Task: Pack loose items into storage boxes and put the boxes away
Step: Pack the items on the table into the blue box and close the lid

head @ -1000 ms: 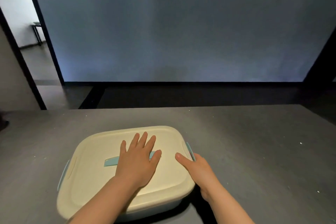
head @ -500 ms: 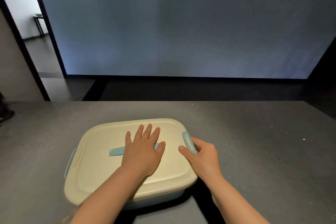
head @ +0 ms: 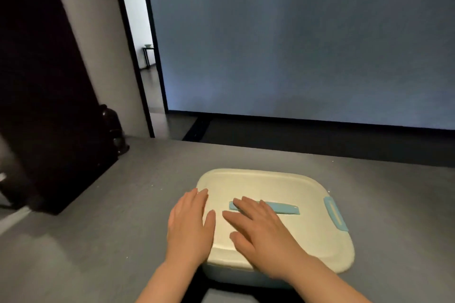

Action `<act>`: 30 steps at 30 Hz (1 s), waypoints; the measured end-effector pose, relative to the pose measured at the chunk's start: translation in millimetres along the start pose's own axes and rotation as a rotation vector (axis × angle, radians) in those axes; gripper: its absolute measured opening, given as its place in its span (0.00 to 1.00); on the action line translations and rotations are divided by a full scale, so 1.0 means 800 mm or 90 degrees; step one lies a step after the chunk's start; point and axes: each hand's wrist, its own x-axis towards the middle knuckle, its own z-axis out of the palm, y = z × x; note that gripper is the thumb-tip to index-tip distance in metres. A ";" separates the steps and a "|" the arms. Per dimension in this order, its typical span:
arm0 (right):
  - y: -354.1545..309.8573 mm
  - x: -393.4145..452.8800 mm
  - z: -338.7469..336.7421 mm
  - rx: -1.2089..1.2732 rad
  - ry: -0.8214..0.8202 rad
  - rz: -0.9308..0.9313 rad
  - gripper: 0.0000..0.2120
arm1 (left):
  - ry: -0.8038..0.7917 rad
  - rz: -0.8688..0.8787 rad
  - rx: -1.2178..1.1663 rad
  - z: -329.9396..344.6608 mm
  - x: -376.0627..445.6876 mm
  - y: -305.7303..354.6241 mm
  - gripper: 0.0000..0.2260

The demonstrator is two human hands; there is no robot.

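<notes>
A cream storage box point(head: 283, 189) with its lid on sits on the grey table point(head: 110, 241). The lid carries a light blue handle strip point(head: 283, 210) in the middle and a light blue side clip point(head: 335, 216) on the right edge. My left hand point(head: 189, 226) lies at the lid's left edge, fingers straight, covering that side. My right hand point(head: 261, 231) rests flat on the lid, fingertips touching the left end of the handle strip. Neither hand grips anything. The box's contents are hidden.
A dark cabinet or panel point(head: 44, 81) stands at the table's left, with a dark rounded object point(head: 113, 128) beside it. An open doorway point(head: 140, 39) lies behind on the left. A blue-grey wall point(head: 295, 44) faces the table's far edge.
My left hand slid from the lid's middle to its left edge. My right hand left the right side clip and now lies flat on the lid. The view swung left.
</notes>
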 end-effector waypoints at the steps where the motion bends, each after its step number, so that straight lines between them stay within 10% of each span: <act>1: -0.005 0.010 0.003 -0.004 -0.016 0.000 0.24 | -0.022 -0.065 -0.066 -0.006 -0.002 -0.011 0.22; 10: -0.009 0.049 0.011 -0.040 -0.054 0.101 0.41 | -0.041 -0.318 -0.511 -0.006 -0.001 -0.021 0.16; 30: -0.006 0.049 0.017 -0.037 -0.031 0.089 0.29 | 0.053 -0.138 -0.206 -0.008 -0.005 -0.003 0.20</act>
